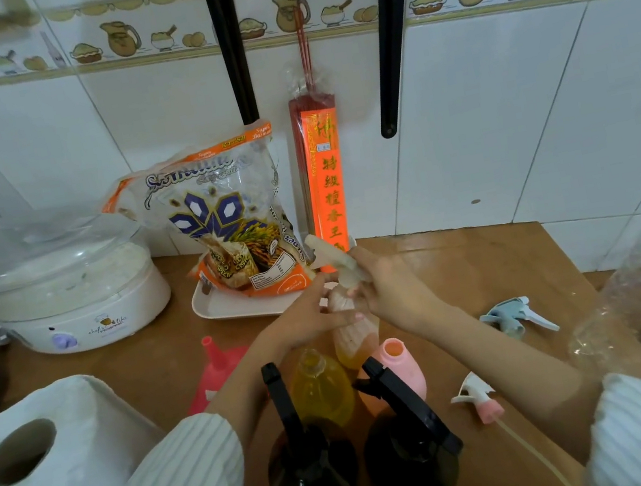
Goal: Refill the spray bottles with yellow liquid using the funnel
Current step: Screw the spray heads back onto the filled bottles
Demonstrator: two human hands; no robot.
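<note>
Both hands, left hand (314, 312) and right hand (386, 287), grip a clear spray bottle (353, 331); 2 black spray bottles (309, 459) stand in front, pink funnel (215, 372) at left.

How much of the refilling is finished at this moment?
Done: two black spray bottles stand capped. In hand: both hands fit the white trigger head onto the clear bottle of yellow liquid. Left: the pink bottle stands open, its trigger head and a blue one on the table.

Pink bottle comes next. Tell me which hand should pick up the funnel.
Left, probably. The pink funnel lies on the table just outside the left hand's forearm, while the right hand grips the white sprayer head on the clear bottle.
</note>
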